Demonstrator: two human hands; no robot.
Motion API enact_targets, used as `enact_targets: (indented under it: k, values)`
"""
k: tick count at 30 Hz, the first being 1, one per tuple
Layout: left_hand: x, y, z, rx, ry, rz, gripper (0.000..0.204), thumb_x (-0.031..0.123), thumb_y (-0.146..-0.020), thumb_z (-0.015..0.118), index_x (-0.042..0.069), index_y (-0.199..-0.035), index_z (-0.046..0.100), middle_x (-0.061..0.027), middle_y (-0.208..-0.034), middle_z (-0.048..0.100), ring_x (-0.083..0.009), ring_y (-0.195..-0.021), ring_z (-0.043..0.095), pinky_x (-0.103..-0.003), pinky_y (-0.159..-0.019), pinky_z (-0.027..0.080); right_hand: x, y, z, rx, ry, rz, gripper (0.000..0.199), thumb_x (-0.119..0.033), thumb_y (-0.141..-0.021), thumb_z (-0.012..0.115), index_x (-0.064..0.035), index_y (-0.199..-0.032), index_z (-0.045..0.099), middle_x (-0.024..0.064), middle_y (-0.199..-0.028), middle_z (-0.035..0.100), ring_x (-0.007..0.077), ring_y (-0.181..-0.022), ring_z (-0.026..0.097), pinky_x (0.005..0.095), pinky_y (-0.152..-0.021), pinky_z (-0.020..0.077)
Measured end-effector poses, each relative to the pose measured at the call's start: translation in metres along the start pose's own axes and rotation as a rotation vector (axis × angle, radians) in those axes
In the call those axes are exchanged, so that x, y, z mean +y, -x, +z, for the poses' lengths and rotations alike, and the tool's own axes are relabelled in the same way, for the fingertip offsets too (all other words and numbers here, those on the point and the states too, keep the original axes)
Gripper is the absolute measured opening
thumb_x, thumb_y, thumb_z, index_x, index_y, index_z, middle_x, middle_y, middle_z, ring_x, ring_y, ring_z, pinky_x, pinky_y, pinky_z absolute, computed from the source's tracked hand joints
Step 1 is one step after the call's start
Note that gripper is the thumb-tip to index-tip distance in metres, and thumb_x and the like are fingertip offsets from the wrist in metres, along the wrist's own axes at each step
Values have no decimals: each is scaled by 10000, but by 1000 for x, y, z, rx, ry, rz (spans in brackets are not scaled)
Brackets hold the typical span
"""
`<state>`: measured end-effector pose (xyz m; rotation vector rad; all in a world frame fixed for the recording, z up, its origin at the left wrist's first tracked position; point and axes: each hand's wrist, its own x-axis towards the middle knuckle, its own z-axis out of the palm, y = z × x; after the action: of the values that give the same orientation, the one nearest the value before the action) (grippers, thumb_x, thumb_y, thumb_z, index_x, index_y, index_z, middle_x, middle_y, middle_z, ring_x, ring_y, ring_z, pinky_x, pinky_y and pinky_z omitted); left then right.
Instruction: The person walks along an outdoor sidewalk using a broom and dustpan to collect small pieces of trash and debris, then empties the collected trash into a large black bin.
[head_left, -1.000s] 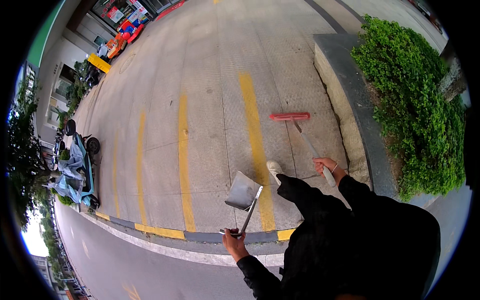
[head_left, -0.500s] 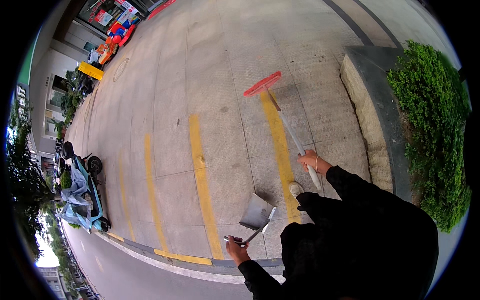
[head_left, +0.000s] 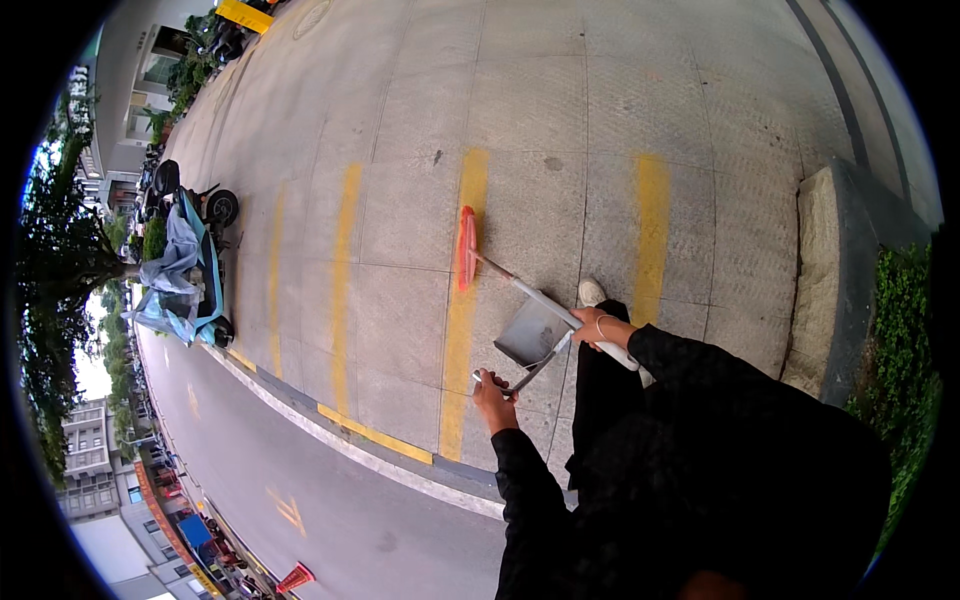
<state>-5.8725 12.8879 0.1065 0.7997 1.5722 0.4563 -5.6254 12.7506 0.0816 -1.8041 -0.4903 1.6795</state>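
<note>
Sweeping looks barely under way: the pavement (head_left: pixel 600 90) near the red broom head (head_left: pixel 466 246) shows no gathered litter, and the grey dustpan (head_left: pixel 534 332) seems empty. The right hand (head_left: pixel 597 327) reaches forward, fingers wrapped around the broom handle. The left hand (head_left: pixel 493 389), held closer in, grips the dustpan's handle, the pan hanging just beside the broom shaft.

A grey paved sidewalk of large square slabs (head_left: pixel 560 110), marked with faded yellow painted stripes (head_left: pixel 462 300), is seen. On one stripe the red broom head (head_left: pixel 466 247) is rested. Right of it, a white shoe (head_left: pixel 591 292) is planted on the slabs. Left of the stripes, a covered blue scooter (head_left: pixel 185 270) is parked.
</note>
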Motion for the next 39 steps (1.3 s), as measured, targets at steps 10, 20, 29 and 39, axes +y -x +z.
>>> enact_targets:
  k: [10,20,29,39]
  values:
    - [116,-60,203,-334,-201,90,308,322,-954,501,53,-808,539,-4,-579,463,-113,-464,453,-262,-348,319,-1,65,-239,463,-285,253,771,-96,-838,653,-133,-1487,239,32,-582,477,125,-437,460,320,-393,401]
    - [177,-26,466,-759,-588,221,351,339,-958,497,14,-862,585,-5,-566,472,-96,-456,428,-249,-361,299,28,126,-404,843,-1219,-203,265,-102,-864,645,-10,-1046,477,-1,-603,461,65,-439,422,247,-357,325]
    - [211,-16,707,-834,-719,337,372,380,-941,526,35,-1033,630,10,-633,522,-76,-502,457,-225,-406,290,91,81,-700,1070,-1557,-505,176,-139,-883,623,-67,-831,471,-2,-597,467,77,-446,420,237,-408,343]
    - [190,3,942,-888,-764,454,379,377,-934,544,14,-974,644,6,-612,503,-69,-500,458,-233,-400,296,81,30,-774,1015,-1566,-18,215,-147,-928,565,-38,-1069,444,27,-589,439,131,-431,409,321,-392,373]
